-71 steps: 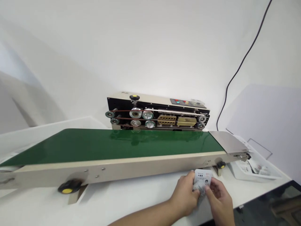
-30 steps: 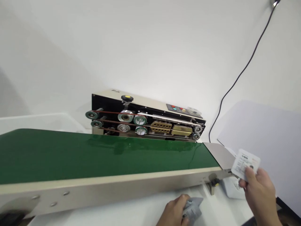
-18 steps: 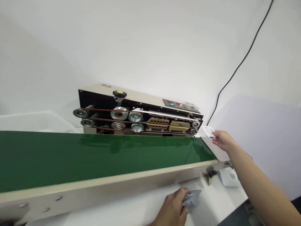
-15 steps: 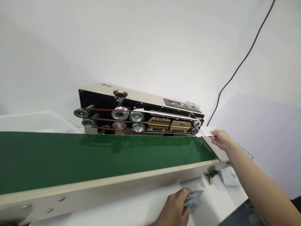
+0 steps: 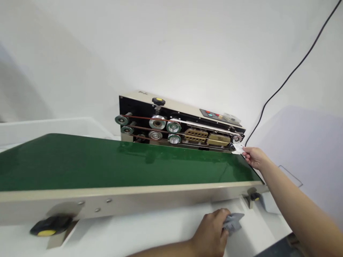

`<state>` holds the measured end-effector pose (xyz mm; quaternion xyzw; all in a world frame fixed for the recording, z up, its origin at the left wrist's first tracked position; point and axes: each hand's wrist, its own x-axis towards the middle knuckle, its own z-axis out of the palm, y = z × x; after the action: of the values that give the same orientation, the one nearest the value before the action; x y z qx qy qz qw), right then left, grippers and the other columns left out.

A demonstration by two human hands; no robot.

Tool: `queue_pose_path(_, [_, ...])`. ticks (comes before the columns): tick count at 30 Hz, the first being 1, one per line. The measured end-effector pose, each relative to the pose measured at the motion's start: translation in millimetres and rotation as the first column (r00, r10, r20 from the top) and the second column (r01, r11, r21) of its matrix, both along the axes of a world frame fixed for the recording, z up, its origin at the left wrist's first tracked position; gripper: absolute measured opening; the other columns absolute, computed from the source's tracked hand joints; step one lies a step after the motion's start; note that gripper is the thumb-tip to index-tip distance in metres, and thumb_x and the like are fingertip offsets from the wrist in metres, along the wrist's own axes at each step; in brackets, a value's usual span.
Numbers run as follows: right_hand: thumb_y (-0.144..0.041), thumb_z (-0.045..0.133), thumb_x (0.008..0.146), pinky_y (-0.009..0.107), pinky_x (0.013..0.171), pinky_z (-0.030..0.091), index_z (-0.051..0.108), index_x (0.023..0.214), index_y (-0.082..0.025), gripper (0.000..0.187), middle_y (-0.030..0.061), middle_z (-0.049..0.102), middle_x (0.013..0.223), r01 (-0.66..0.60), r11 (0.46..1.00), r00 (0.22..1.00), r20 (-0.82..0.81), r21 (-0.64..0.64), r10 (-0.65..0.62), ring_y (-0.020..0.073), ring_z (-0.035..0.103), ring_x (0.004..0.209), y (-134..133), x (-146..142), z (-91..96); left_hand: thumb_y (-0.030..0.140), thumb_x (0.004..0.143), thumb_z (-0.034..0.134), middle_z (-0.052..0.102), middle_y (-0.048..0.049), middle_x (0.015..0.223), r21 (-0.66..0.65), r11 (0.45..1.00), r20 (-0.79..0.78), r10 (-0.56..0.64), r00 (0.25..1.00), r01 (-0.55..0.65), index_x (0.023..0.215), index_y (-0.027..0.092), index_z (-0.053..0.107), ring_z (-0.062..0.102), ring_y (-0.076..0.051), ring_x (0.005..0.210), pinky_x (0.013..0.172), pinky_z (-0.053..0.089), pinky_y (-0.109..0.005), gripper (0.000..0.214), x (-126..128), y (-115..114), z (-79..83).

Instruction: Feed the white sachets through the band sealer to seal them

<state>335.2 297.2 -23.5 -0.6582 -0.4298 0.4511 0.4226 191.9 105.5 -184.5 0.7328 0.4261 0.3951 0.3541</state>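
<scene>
My right hand (image 5: 254,157) reaches over the right end of the green conveyor belt (image 5: 112,162). It pinches a small white printed pouch (image 5: 237,148) at the belt's far right corner. The pouch's edge sits at the right end rollers of the beige sealing machine (image 5: 182,123). My left hand (image 5: 213,232) rests on the white table (image 5: 150,232) in front of the conveyor, fingers closed on several grey pouches (image 5: 232,223).
A black cable (image 5: 289,75) runs up the white wall at the right. A black and yellow knob (image 5: 46,228) sticks out under the conveyor's front left, and a smaller one (image 5: 254,195) at its front right. A white bin (image 5: 53,126) stands behind the belt at the left.
My right hand took one pouch from the stack, lifted it to the right, then carried it to the sealer's right end. In the last half second it pushed closer to the rollers. The left hand stayed on the table.
</scene>
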Motion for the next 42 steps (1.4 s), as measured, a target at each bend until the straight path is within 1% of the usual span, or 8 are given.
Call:
queue_pose_path(6, [-0.008, 0.045, 0.088, 0.011, 0.029, 0.03, 0.048, 0.073, -0.012, 0.016, -0.0084, 0.042, 0.046, 0.016, 1.0, 0.998, -0.059, -0.001, -0.016, 0.0015, 0.032, 0.03, -4, -10, -5.3, 0.011, 0.07, 0.05, 0.064, -0.0044, 0.098, -0.002, 1.0, 0.002, 0.018, 1.0, -0.018, 0.103, 0.02, 0.055, 0.059, -0.021, 0.089, 0.082, 0.046, -0.027, 0.034, 2, -1, 0.2])
queue_pose_path(11, [-0.004, 0.04, 0.086, 0.011, 0.028, 0.024, 0.041, 0.069, -0.015, 0.02, -0.0088, 0.038, 0.043, 0.051, 0.999, 0.99, -0.133, 0.01, -0.05, 0.0014, 0.027, 0.028, -11, -21, -10.2, 0.012, 0.07, 0.051, 0.064, -0.005, 0.097, 0.005, 1.0, -0.015, 0.015, 1.0, -0.015, 0.102, 0.02, 0.054, 0.06, -0.022, 0.087, 0.08, 0.047, -0.028, 0.033, 2, 0, -2.4])
queue_pose_path(14, [-0.003, 0.042, 0.084, 0.011, 0.027, 0.023, 0.041, 0.068, -0.016, 0.02, -0.0075, 0.039, 0.039, 0.032, 0.999, 0.987, -0.157, 0.021, -0.029, 0.0013, 0.025, 0.027, -28, -16, -3.1, 0.011, 0.068, 0.052, 0.064, -0.0057, 0.096, -0.008, 1.0, -0.026, 0.008, 1.0, -0.008, 0.1, 0.019, 0.055, 0.06, -0.022, 0.086, 0.078, 0.047, -0.028, 0.034, 2, 2, -2.8])
queue_pose_path(19, [-0.005, 0.043, 0.083, 0.011, 0.025, 0.023, 0.043, 0.069, -0.015, 0.018, -0.0066, 0.039, 0.037, 0.052, 0.998, 0.985, -0.166, 0.019, -0.049, 0.0013, 0.022, 0.025, -48, 12, 19.6, 0.007, 0.066, 0.052, 0.065, -0.0074, 0.094, -0.042, 0.999, -0.049, 0.006, 0.999, -0.008, 0.1, 0.017, 0.055, 0.061, -0.023, 0.085, 0.077, 0.047, -0.028, 0.036, 2, 3, 1.7])
queue_pose_path(23, [-0.004, 0.043, 0.083, 0.01, 0.026, 0.026, 0.042, 0.068, -0.016, 0.019, -0.0067, 0.04, 0.038, 0.109, 0.994, 0.98, -0.169, 0.01, -0.105, 0.0012, 0.024, 0.026, -41, 28, 23.6, 0.009, 0.068, 0.051, 0.065, -0.0066, 0.097, -0.034, 0.999, -0.037, 0.013, 0.999, -0.014, 0.102, 0.018, 0.055, 0.061, -0.023, 0.087, 0.079, 0.047, -0.028, 0.036, 1, 2, 3.5])
queue_pose_path(31, [-0.002, 0.042, 0.08, 0.009, 0.028, 0.028, 0.041, 0.068, -0.016, 0.019, -0.0058, 0.041, 0.04, 0.132, 0.991, 0.967, -0.219, -0.003, -0.13, 0.0009, 0.027, 0.027, -11, 27, 6.2, 0.011, 0.069, 0.05, 0.065, -0.0064, 0.096, -0.01, 1.0, -0.049, 0.018, 0.999, -0.018, 0.103, 0.018, 0.056, 0.061, -0.022, 0.086, 0.079, 0.048, -0.028, 0.035, 1, 1, 1.7])
queue_pose_path(36, [-0.001, 0.044, 0.077, 0.008, 0.028, 0.028, 0.042, 0.069, -0.016, 0.017, -0.0063, 0.041, 0.042, 0.115, 0.993, 0.956, -0.274, 0.02, -0.105, 0.0006, 0.027, 0.028, -10, 25, 9.3, 0.011, 0.068, 0.051, 0.065, -0.0061, 0.096, -0.015, 1.0, -0.057, 0.018, 0.998, -0.019, 0.101, 0.019, 0.056, 0.061, -0.023, 0.086, 0.078, 0.049, -0.029, 0.035, 2, 1, 0.2])
queue_pose_path(42, [0.002, 0.043, 0.074, 0.008, 0.027, 0.027, 0.041, 0.07, -0.016, 0.019, -0.0065, 0.041, 0.041, 0.16, 0.987, 0.95, -0.279, 0.034, -0.144, 0.0011, 0.028, 0.027, -8, 23, 5.5, 0.01, 0.066, 0.052, 0.066, -0.0071, 0.096, -0.012, 1.0, -0.06, 0.021, 0.998, -0.021, 0.101, 0.018, 0.056, 0.061, -0.023, 0.084, 0.078, 0.049, -0.03, 0.036, 3, 2, -1.4])
